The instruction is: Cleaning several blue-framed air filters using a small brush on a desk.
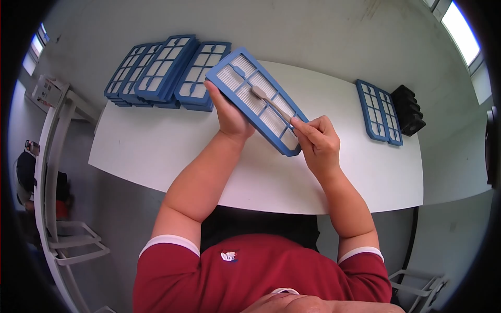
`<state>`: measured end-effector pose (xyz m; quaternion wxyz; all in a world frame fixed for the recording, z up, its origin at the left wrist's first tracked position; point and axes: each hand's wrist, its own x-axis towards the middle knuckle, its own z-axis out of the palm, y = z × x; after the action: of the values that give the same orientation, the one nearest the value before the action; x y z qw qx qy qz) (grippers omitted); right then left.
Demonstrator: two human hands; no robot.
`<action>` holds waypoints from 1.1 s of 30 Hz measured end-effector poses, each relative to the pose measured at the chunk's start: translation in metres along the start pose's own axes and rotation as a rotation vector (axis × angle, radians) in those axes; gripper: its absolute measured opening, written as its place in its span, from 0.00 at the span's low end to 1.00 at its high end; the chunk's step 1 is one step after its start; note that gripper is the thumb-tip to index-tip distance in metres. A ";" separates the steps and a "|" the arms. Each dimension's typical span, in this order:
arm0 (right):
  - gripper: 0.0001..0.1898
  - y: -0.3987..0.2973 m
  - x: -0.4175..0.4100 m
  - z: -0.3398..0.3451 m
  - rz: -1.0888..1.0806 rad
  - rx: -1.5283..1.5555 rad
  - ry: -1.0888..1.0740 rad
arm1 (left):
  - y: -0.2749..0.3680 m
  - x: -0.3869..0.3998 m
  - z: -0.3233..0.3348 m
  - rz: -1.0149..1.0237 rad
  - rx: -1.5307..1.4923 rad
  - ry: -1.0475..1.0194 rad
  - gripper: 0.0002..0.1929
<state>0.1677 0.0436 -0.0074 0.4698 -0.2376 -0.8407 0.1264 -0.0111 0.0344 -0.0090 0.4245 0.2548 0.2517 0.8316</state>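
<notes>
My left hand point(231, 113) holds a blue-framed pleated air filter point(250, 105) from beneath, its thumb along the left edge. The filter is tilted above the table, its white pleats and blue grid facing up. Between the thumb and fingers of my right hand point(319, 141) is the handle of a small grey-brown brush point(274, 107), which looks like a toothbrush. Its bristled head lies against the pleats near the middle of the filter. The fingers of my left hand are mostly hidden behind the frame.
Stacks of similar blue filters point(166, 68) stand at the back left of the white table point(156, 144). Two more filters point(379, 113) lie at the right, beside a black ridged object point(408, 110). A wall rises behind the table. Another person point(25, 172) is at the far left.
</notes>
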 end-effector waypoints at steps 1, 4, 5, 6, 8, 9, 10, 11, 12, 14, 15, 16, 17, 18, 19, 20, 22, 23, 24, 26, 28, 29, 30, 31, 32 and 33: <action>0.14 0.000 0.000 0.000 0.009 0.006 -0.004 | 0.002 0.002 -0.001 0.007 -0.013 0.019 0.47; 0.14 -0.002 0.001 0.002 0.019 0.014 -0.024 | 0.006 0.002 0.000 0.024 -0.024 0.032 0.46; 0.14 -0.002 0.001 0.002 0.023 0.015 -0.036 | 0.007 0.002 0.001 0.029 -0.019 0.023 0.46; 0.14 -0.003 0.000 0.002 0.020 0.015 -0.038 | 0.007 0.002 0.000 0.032 -0.020 0.024 0.46; 0.15 -0.004 -0.002 0.002 0.007 0.067 -0.063 | 0.008 0.002 -0.001 0.036 -0.043 -0.008 0.44; 0.15 -0.004 -0.003 0.002 0.005 0.067 -0.063 | 0.008 0.002 -0.002 0.038 -0.044 -0.008 0.44; 0.15 -0.004 -0.005 0.003 -0.018 0.101 -0.080 | 0.008 0.002 -0.002 0.042 -0.045 -0.018 0.45; 0.15 -0.004 -0.005 0.003 -0.041 0.135 -0.096 | 0.008 0.003 -0.003 0.045 -0.046 -0.028 0.45; 0.15 -0.004 -0.005 0.003 -0.042 0.135 -0.096 | 0.009 0.003 -0.003 0.046 -0.046 -0.028 0.45; 0.16 -0.005 -0.005 0.004 -0.003 0.179 -0.119 | 0.009 0.004 -0.004 0.063 -0.067 -0.015 0.45; 0.16 -0.005 -0.004 0.004 -0.002 0.179 -0.119 | 0.009 0.004 -0.004 0.063 -0.068 -0.015 0.45; 0.16 -0.003 -0.004 0.003 0.020 0.209 -0.138 | 0.009 0.004 -0.003 0.067 -0.061 -0.024 0.45; 0.17 -0.001 -0.004 0.002 0.043 0.239 -0.157 | 0.009 0.004 -0.003 0.070 -0.054 -0.034 0.45; 0.17 -0.001 -0.003 0.001 0.044 0.239 -0.156 | 0.010 0.004 -0.003 0.069 -0.053 -0.034 0.45; 0.17 -0.001 -0.002 -0.001 0.077 0.251 -0.184 | 0.010 0.004 -0.003 0.066 -0.055 -0.046 0.46; 0.17 -0.001 -0.002 -0.002 0.110 0.262 -0.212 | 0.011 0.003 -0.003 0.063 -0.056 -0.058 0.46; 0.16 -0.003 0.001 -0.004 0.112 0.224 -0.188 | 0.013 0.005 -0.004 0.067 -0.045 -0.048 0.47; 0.16 -0.003 0.001 -0.005 0.113 0.186 -0.166 | 0.015 0.006 -0.005 0.072 -0.034 -0.037 0.47; 0.16 -0.002 0.002 -0.005 0.114 0.186 -0.164 | 0.016 0.007 -0.007 0.071 -0.033 -0.039 0.47; 0.14 0.000 0.002 -0.004 0.087 0.121 -0.076 | 0.020 0.009 -0.008 0.083 -0.096 -0.003 0.47; 0.14 0.003 0.002 -0.005 0.081 0.110 -0.073 | 0.023 0.010 -0.004 0.090 -0.111 0.028 0.47; 0.14 0.005 0.001 -0.005 0.072 0.099 -0.072 | 0.025 0.011 -0.003 0.100 -0.127 0.061 0.47; 0.14 0.004 0.001 -0.004 0.073 0.101 -0.071 | 0.025 0.011 -0.003 0.099 -0.125 0.062 0.47; 0.15 0.004 0.001 -0.003 0.063 0.098 -0.063 | 0.026 0.010 -0.004 0.097 -0.110 0.039 0.47; 0.15 0.003 0.000 -0.002 0.052 0.095 -0.055 | 0.026 0.010 -0.004 0.096 -0.094 0.016 0.47; 0.15 0.003 0.000 -0.001 0.053 0.096 -0.056 | 0.025 0.010 -0.003 0.095 -0.093 0.018 0.47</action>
<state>0.1691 0.0457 -0.0082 0.4534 -0.2337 -0.8399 0.1855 -0.0333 0.0293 0.0067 0.3939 0.2388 0.2040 0.8638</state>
